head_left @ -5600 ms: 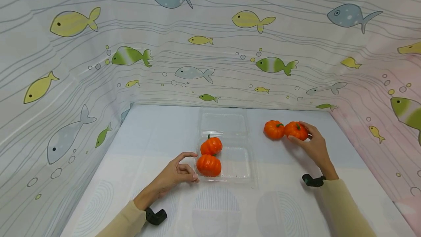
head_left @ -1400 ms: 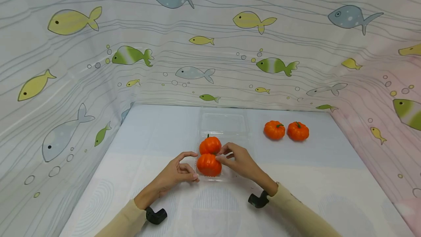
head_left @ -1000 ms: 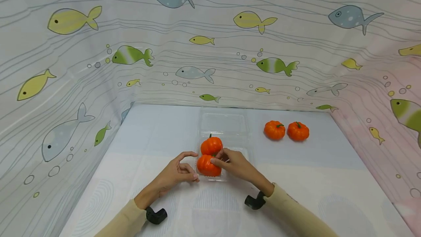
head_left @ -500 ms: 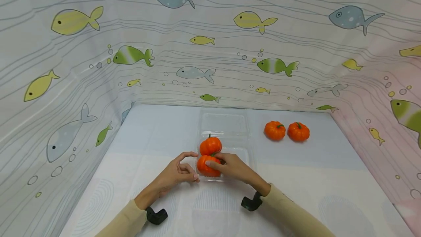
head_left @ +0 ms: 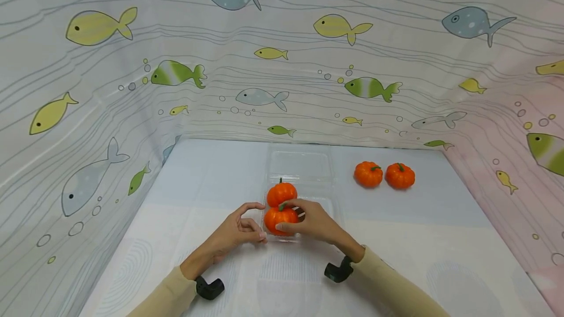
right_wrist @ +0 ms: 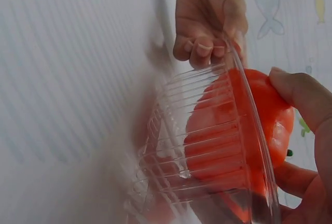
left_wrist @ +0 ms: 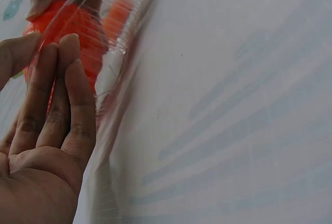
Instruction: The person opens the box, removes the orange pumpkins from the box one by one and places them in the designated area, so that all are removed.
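Observation:
An open clear plastic clamshell container (head_left: pixel 323 216) lies mid-table, its lid (head_left: pixel 299 164) folded back away from me. Two small orange pumpkins sit along its left side, one behind the other. My right hand (head_left: pixel 315 219) grips the nearer pumpkin (head_left: pixel 278 216), thumb in front and fingers behind; its green stem points up and back. The farther pumpkin (head_left: pixel 282 193) touches it from behind, stem upright. My left hand (head_left: pixel 235 229) pinches the container's left rim; in the left wrist view the clear edge passes between thumb and fingers (left_wrist: pixel 67 73).
Two more orange pumpkins, a left one (head_left: pixel 368 174) and a right one (head_left: pixel 400 176), stand at the table's back right. A fish-print curtain (head_left: pixel 304 72) encloses the back and sides. Each wrist wears a black camera mount (head_left: pixel 209 288).
My right hand has left the back-right pumpkins and come to the nearer pumpkin in the container. That pumpkin has turned, bringing its stem into view. The left hand keeps its place.

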The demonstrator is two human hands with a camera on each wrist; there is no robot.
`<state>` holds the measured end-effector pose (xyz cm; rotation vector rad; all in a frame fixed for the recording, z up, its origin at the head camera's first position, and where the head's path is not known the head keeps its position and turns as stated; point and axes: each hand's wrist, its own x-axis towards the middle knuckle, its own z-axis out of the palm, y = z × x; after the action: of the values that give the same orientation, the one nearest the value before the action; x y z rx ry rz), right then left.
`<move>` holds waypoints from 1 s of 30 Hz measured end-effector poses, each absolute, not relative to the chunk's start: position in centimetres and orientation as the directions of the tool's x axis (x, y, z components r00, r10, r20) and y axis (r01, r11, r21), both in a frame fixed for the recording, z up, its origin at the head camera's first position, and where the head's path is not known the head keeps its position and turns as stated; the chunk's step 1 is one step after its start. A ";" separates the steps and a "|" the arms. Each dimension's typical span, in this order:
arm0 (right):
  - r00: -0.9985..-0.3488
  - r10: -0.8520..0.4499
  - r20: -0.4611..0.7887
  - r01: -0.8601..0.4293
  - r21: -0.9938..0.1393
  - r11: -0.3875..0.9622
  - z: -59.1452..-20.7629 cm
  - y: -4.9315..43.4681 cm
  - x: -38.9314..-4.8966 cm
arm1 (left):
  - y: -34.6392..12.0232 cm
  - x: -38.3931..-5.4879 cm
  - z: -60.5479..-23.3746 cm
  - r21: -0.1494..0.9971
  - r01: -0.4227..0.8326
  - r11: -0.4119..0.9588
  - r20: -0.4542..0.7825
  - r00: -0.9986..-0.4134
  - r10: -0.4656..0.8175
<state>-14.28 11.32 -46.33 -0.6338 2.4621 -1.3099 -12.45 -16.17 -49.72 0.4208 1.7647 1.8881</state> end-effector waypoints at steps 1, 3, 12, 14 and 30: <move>-0.865 -0.501 -0.025 -0.260 -0.831 0.491 -46.3 11.4 -14.3 | -16.2 -12.5 -49.7 0.987 -0.159 -0.017 -0.122 -0.819 0.561; -0.863 -0.504 -0.001 -0.282 -0.828 0.484 -46.3 11.5 -14.2 | -16.2 -12.5 -49.7 0.987 -0.163 -0.015 -0.127 -0.821 0.557; -0.854 -0.516 0.060 -0.332 -0.826 0.454 -45.5 12.3 -14.0 | -16.2 -12.4 -49.7 0.985 -0.173 -0.004 -0.142 -0.824 0.549; -0.856 -0.513 0.067 -0.335 -0.828 0.450 -45.2 12.5 -14.0 | -16.2 -12.4 -49.7 0.986 -0.170 0.000 -0.142 -0.824 0.549; -0.868 -0.481 0.122 -0.357 -0.827 0.434 -44.5 14.2 -14.0 | -16.1 -12.4 -49.8 0.987 -0.157 -0.011 -0.125 -0.823 0.555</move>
<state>-13.96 14.18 -44.45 -0.7489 2.5462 -1.4194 -12.42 -16.12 -49.82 0.4120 1.7768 1.8856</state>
